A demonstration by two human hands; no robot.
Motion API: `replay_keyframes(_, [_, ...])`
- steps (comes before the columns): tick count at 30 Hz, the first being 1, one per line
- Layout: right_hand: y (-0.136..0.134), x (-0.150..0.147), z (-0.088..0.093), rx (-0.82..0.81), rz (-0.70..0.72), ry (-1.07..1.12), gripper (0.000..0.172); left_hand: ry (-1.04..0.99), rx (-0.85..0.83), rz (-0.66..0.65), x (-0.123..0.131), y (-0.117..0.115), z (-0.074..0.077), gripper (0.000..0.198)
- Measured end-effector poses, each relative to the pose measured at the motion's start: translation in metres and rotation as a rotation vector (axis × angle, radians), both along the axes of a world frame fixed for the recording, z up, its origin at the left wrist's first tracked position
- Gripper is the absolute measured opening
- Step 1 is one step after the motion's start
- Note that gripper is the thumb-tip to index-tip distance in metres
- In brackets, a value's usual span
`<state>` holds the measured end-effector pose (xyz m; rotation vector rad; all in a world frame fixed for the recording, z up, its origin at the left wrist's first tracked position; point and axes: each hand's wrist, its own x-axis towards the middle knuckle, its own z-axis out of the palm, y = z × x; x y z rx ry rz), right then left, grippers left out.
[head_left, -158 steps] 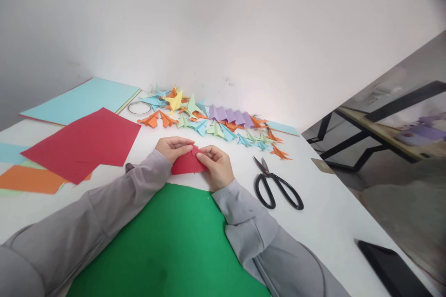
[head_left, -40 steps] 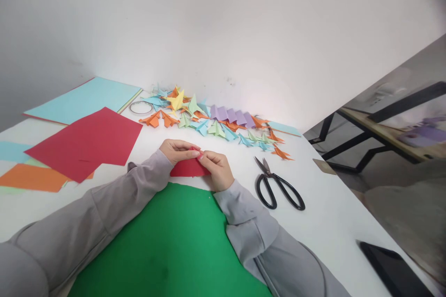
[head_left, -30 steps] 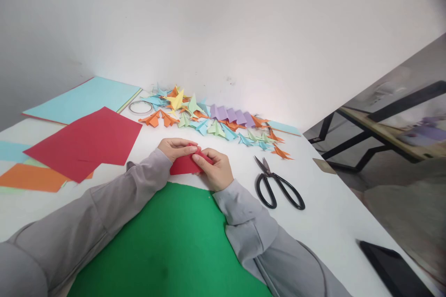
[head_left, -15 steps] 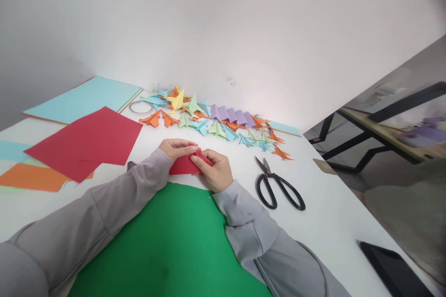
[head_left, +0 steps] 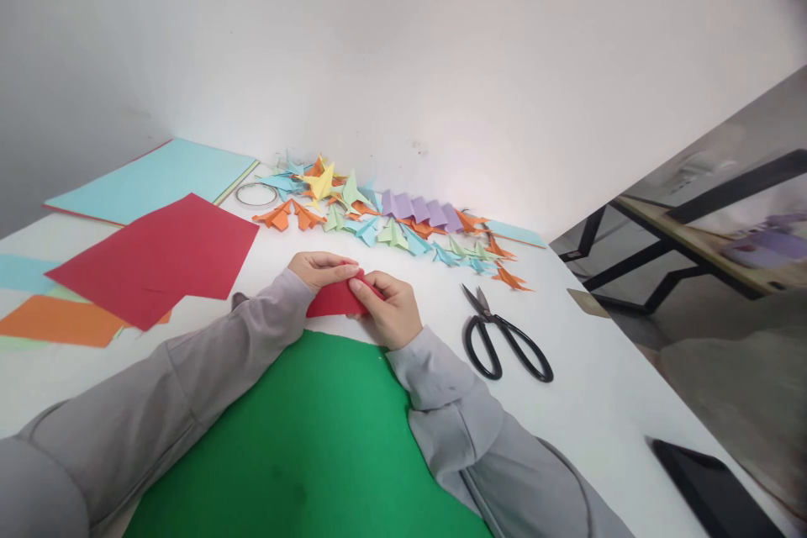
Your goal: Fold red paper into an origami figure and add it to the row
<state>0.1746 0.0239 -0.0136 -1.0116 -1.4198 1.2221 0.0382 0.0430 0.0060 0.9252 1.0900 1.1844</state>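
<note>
On head cam I'm seeing L hand (head_left: 320, 271) and R hand (head_left: 392, 307) both pinching the folded red paper (head_left: 333, 299) btwn thumbs & fingers, over the table (head_left: 593, 387). Its narrow end's pointing twd the wall (head_left: 403, 59); its long edge's running L–R, facing the body. It's looking matte, flat, approx trapezoidal, partly hidden by fingers. Farther out, black-handled metal scissors (head_left: 487, 316) are lying R, red sheet (head_left: 160, 256) L, pleated purple paper (head_left: 421, 208) beyond.

The right grip (head_left: 394, 309) partly hides the held red paper (head_left: 329, 301).
</note>
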Motion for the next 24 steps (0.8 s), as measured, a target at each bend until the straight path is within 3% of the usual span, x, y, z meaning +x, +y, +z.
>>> replay_keyframes(7, [0.0010,0.0002,-0.0022,0.016,-0.011,0.016,0.026,-0.088,-0.007,-0.034,-0.0003,0.0024,-0.0022,0.032])
replay_keyframes(20, [0.0011,0.0002,-0.0005,-0.004,0.000,0.002,0.028,-0.032,-0.057,-0.024,-0.0011,0.0011,-0.0010,0.034])
replay_keyframes(24, [0.0010,0.0007,0.0003,-0.025,0.010,0.026,0.029,-0.016,0.029,-0.055,0.0004,-0.0018,-0.0004,0.034])
